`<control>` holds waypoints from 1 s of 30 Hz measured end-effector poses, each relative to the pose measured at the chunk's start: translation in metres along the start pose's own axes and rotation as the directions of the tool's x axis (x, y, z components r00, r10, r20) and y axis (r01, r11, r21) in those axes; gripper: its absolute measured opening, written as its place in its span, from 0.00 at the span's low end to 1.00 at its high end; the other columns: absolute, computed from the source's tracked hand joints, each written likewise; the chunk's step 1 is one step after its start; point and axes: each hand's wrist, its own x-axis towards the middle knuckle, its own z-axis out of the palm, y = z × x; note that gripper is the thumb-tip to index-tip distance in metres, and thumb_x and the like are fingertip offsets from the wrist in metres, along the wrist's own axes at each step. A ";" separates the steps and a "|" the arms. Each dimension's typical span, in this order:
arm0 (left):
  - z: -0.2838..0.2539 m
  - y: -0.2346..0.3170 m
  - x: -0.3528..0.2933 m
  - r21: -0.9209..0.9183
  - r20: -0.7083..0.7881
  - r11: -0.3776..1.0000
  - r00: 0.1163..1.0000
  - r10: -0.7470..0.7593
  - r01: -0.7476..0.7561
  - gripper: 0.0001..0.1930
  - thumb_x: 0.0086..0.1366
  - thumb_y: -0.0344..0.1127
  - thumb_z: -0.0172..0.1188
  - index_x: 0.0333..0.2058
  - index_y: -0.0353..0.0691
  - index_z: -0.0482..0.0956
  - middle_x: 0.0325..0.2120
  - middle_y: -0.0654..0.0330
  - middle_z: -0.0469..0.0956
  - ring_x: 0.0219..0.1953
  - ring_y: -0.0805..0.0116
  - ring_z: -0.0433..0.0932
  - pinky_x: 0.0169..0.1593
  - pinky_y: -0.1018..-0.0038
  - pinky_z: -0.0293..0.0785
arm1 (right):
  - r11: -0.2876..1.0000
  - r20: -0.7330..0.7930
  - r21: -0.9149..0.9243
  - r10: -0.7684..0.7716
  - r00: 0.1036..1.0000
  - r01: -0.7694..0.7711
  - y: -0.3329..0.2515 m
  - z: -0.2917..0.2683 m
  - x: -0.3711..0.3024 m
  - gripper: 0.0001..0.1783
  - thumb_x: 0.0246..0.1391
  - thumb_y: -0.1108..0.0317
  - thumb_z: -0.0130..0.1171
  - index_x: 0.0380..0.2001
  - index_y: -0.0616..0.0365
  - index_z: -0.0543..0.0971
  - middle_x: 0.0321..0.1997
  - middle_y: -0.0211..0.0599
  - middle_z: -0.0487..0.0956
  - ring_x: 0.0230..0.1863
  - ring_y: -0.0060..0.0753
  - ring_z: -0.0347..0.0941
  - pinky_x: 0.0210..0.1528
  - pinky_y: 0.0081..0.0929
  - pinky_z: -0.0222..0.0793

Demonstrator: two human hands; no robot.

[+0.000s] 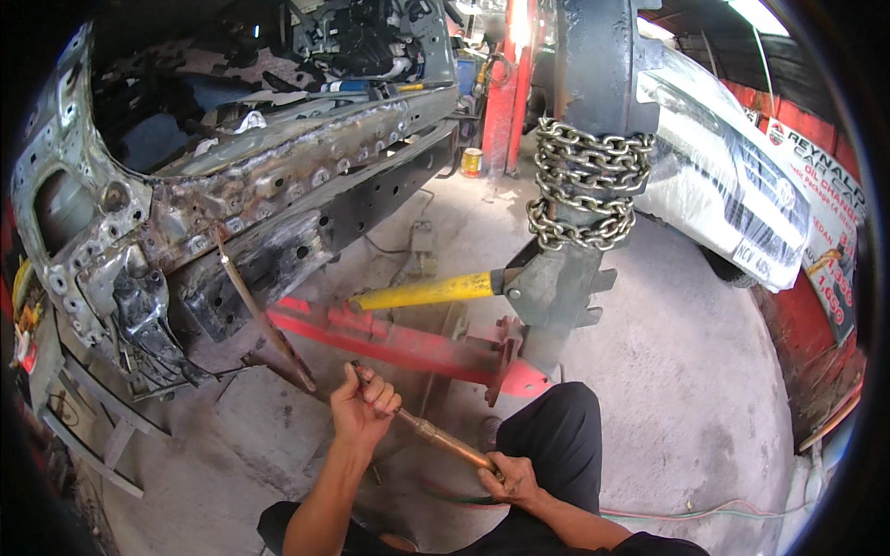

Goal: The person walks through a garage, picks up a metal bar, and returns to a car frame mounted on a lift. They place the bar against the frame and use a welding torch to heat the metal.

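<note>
My right hand [512,477] wraps round the thick rear end of a brass-coloured gas torch [447,438], which slants up to the left above my knee. Around the torch's thin front end my left hand [365,405] is closed, thumb up; a small dark piece shows between its fingers, its kind unclear. Ahead and to the left, a rusty metal rod [264,317] runs from the lower edge of a stripped car body [195,208] down toward my left hand, apart from it. Past my hands, a red steel beam [394,348] lies low across the floor.
A steel post [603,65] wrapped in chain [593,157] stands ahead, with a yellow cylinder [426,291] joined low on it. Red and green hoses [705,512] trail at lower right. A plastic-covered car [728,171] stands right; a metal stand [116,445] sits left.
</note>
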 end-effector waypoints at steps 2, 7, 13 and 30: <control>0.001 0.001 -0.001 0.014 -0.003 1.000 1.000 -0.006 0.006 0.21 0.74 0.54 0.47 0.31 0.43 0.75 0.15 0.66 0.61 0.18 0.70 0.58 0.28 0.71 0.59 | 1.000 0.011 0.026 0.013 1.000 -0.013 0.000 0.001 0.001 0.14 0.53 0.63 0.63 0.37 0.62 0.77 0.19 0.47 0.77 0.20 0.47 0.78 0.23 0.39 0.73; 0.005 -0.005 0.004 0.030 -0.025 0.999 1.000 -0.013 0.013 0.21 0.74 0.54 0.47 0.31 0.43 0.74 0.15 0.67 0.62 0.18 0.71 0.58 0.27 0.71 0.57 | 1.000 0.085 -0.007 -0.026 0.996 0.027 0.000 0.000 -0.001 0.15 0.54 0.63 0.62 0.37 0.64 0.77 0.20 0.48 0.77 0.21 0.48 0.79 0.25 0.38 0.73; -0.001 -0.004 0.012 0.030 0.072 0.999 0.997 -0.037 0.034 0.20 0.74 0.54 0.46 0.34 0.43 0.72 0.18 0.64 0.65 0.20 0.67 0.64 0.29 0.69 0.63 | 0.983 0.145 -0.047 -0.170 0.975 0.178 0.007 0.004 -0.002 0.11 0.47 0.72 0.66 0.35 0.65 0.78 0.32 0.44 0.77 0.22 0.33 0.75 0.20 0.29 0.72; -0.006 -0.012 0.006 0.769 -0.145 0.631 0.934 0.326 -0.101 0.15 0.72 0.46 0.56 0.31 0.42 0.74 0.24 0.66 0.76 0.24 0.74 0.74 0.28 0.76 0.70 | 0.564 0.563 0.531 0.322 0.761 -0.632 -0.064 -0.047 0.049 0.30 0.50 0.77 0.68 0.57 0.64 0.71 0.39 0.35 0.79 0.36 0.23 0.77 0.39 0.24 0.76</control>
